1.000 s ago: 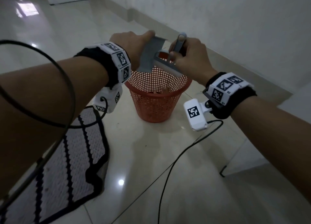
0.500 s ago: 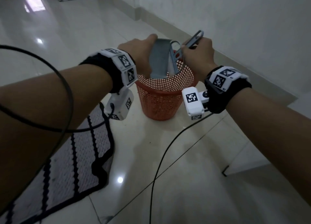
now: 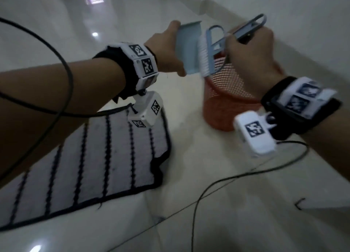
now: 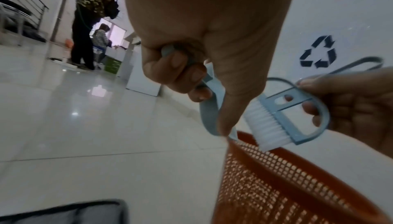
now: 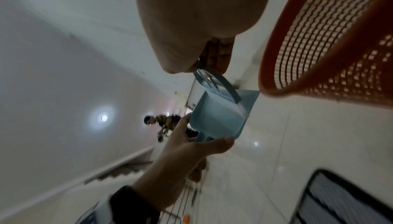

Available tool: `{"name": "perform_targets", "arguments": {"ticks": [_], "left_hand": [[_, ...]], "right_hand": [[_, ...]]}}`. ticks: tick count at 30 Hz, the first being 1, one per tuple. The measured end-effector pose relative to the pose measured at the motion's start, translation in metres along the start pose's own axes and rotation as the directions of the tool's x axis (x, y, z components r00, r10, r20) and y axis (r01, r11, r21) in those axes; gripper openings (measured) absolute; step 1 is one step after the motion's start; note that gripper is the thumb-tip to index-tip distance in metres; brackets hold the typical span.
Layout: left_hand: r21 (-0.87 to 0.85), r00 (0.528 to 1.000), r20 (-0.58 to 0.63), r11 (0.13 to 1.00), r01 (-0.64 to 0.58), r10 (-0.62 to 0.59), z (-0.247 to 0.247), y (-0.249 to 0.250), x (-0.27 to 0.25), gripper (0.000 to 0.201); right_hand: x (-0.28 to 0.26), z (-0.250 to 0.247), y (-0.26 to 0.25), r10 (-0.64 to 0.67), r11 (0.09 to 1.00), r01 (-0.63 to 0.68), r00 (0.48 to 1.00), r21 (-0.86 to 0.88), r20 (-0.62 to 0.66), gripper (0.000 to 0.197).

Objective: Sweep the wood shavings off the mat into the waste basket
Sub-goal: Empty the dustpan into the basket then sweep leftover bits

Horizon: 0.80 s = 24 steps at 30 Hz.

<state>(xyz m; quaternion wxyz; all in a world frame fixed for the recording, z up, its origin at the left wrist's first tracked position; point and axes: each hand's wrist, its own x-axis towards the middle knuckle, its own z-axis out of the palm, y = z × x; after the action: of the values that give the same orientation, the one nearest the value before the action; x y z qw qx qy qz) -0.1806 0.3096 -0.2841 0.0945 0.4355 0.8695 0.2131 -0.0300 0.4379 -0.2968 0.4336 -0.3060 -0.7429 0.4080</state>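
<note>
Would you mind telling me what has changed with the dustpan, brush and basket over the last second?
The left hand has tipped the dustpan from low over the orange basket to nearly upright at its near rim. The right hand has swung the brush so its bristles now lie against the pan. Both grips are unchanged, and the basket and striped mat remain on the floor.
</note>
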Motion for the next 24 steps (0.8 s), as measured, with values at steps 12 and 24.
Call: {"name": "perform_targets", "arguments": {"ticks": [12, 24], "left_hand": [[-0.060, 0.851, 0.291, 0.879, 0.473, -0.438, 0.030, -0.238, -0.229, 0.111], [-0.141, 0.779, 0.315, 0.785, 0.604, -0.542, 0.109, -0.283, -0.300, 0.114]], "right_hand": [[-0.146, 0.122, 0.039, -0.033, 0.977, 0.175, 0.687, -0.121, 0.725, 0.009], [-0.213, 0.208, 0.062, -0.107, 0.873, 0.457, 0.518, -0.169, 0.849, 0.030]]}}
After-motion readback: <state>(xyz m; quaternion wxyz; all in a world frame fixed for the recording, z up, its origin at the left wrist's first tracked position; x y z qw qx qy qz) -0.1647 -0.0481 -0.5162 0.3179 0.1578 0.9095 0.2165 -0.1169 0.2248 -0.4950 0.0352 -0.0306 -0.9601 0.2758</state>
